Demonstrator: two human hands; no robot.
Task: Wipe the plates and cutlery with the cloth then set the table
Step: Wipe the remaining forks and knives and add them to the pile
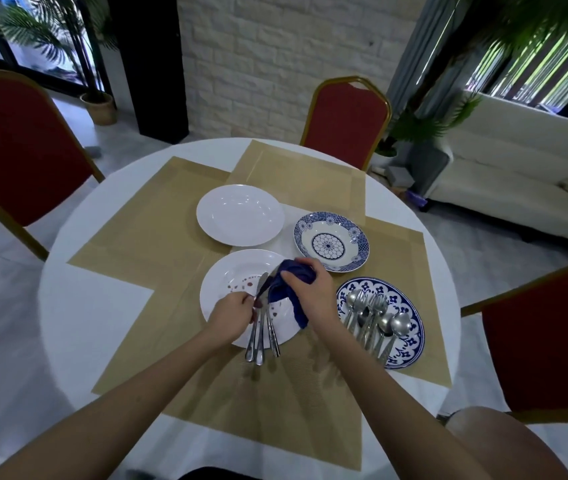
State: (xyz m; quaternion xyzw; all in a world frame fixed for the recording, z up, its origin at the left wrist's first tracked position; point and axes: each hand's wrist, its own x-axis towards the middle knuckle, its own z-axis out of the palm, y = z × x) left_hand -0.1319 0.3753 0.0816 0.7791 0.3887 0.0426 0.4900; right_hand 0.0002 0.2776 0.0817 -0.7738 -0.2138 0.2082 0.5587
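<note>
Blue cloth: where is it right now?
Head view, centre: the blue cloth is bunched in the right hand, over the right side of the stained white plate, against the cutlery that the left hand holds.

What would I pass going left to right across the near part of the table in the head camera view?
left hand, gripping the knives → right hand, clutching the blue cloth → blue-patterned plate holding the spoons and forks → red chair

Round white table (102, 306) under tan placemats (158, 237)
</note>
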